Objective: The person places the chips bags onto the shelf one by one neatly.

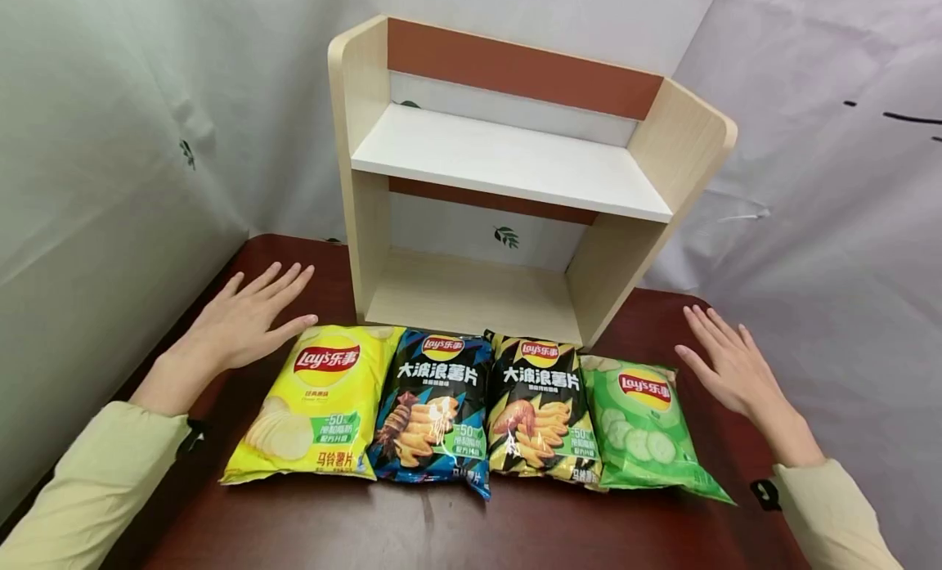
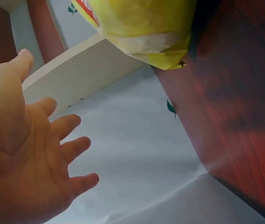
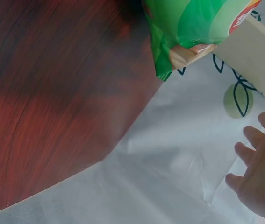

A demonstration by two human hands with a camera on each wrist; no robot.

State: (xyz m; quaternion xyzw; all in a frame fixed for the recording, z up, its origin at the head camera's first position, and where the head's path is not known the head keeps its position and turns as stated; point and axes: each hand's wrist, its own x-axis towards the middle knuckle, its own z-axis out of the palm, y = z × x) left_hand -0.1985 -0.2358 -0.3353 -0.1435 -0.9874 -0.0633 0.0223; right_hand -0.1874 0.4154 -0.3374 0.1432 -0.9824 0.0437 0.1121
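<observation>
Side by side on the dark red table lie a yellow Lay's chip bag (image 1: 312, 402), a blue-and-black chip bag (image 1: 430, 410), a black-and-yellow chip bag (image 1: 543, 415) and a green Lay's chip bag (image 1: 648, 423). My left hand (image 1: 239, 320) is spread beside the top left of the yellow bag, its thumb overlapping that corner in the head view; it holds nothing. In the left wrist view, the palm and straight fingers show near the yellow bag. My right hand (image 1: 736, 370), fingers extended and holding nothing, is right of the green bag.
Behind the bags stands a two-level wooden shelf (image 1: 471, 296) with a white middle board (image 1: 508, 161) and a brown back strip (image 1: 522, 67). Pale fabric walls (image 1: 147, 145) enclose the table (image 1: 441, 529) at the back and sides.
</observation>
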